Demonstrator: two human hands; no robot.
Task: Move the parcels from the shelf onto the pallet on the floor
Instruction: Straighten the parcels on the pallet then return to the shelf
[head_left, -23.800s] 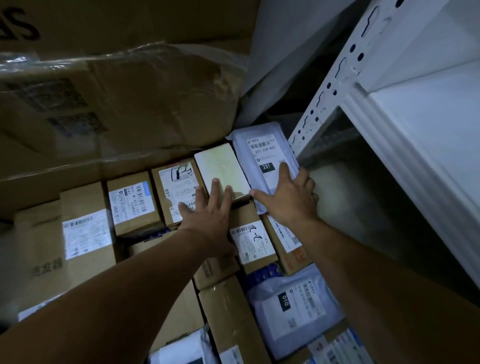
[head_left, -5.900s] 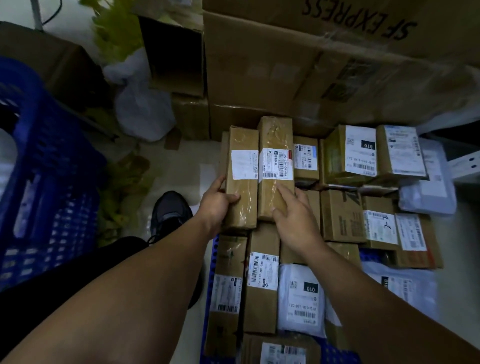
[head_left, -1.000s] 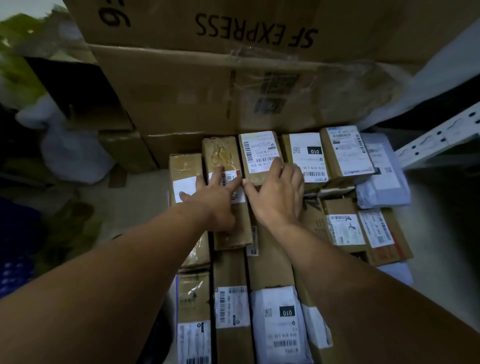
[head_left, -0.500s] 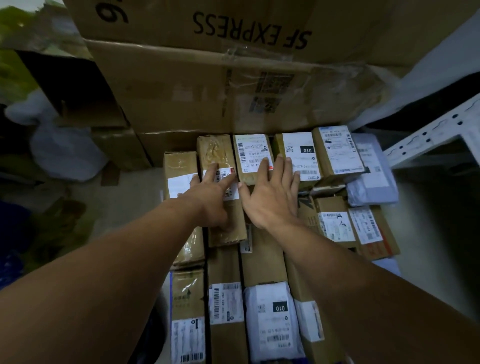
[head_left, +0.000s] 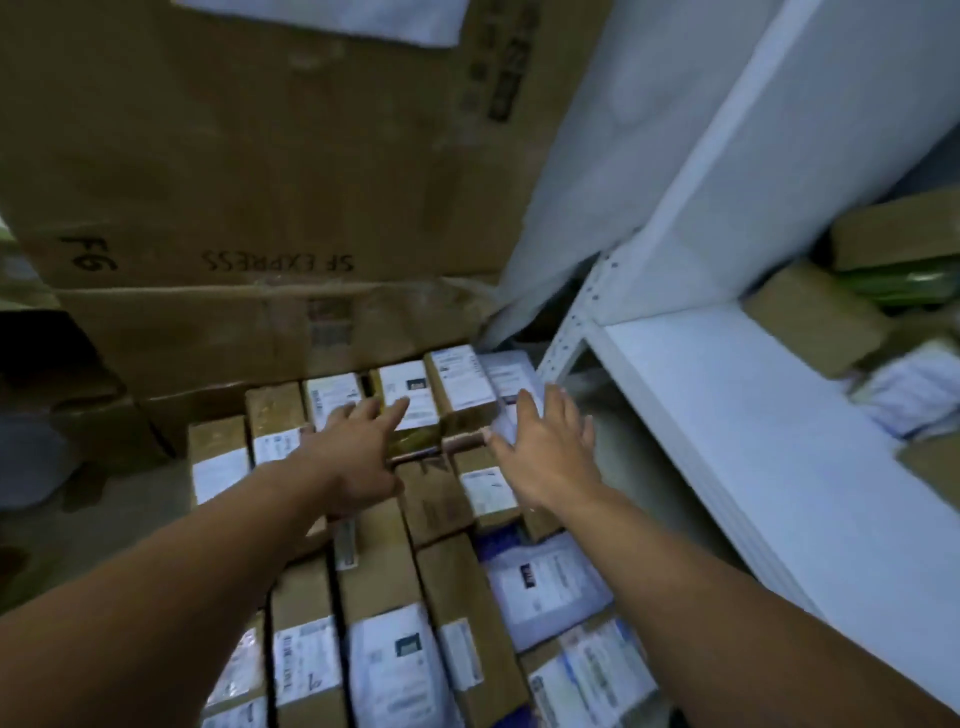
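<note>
both hands are spread wide, fingers straight, holding nothing. the left hand (head_left: 358, 460) hangs over the packed rows of parcels (head_left: 379, 587) beneath it. the right hand (head_left: 553, 462) is above a white mailer (head_left: 511, 376), perhaps touching it; blur hides contact. right of that hand, the white shelf (head_left: 753, 441) carries more parcels (head_left: 810, 317). a big cardboard box (head_left: 260, 156) stands beyond the fingertips.

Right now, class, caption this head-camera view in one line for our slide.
Open left hand and right hand extend over rows of labelled brown cardboard parcels beside a white metal shelf.
</note>
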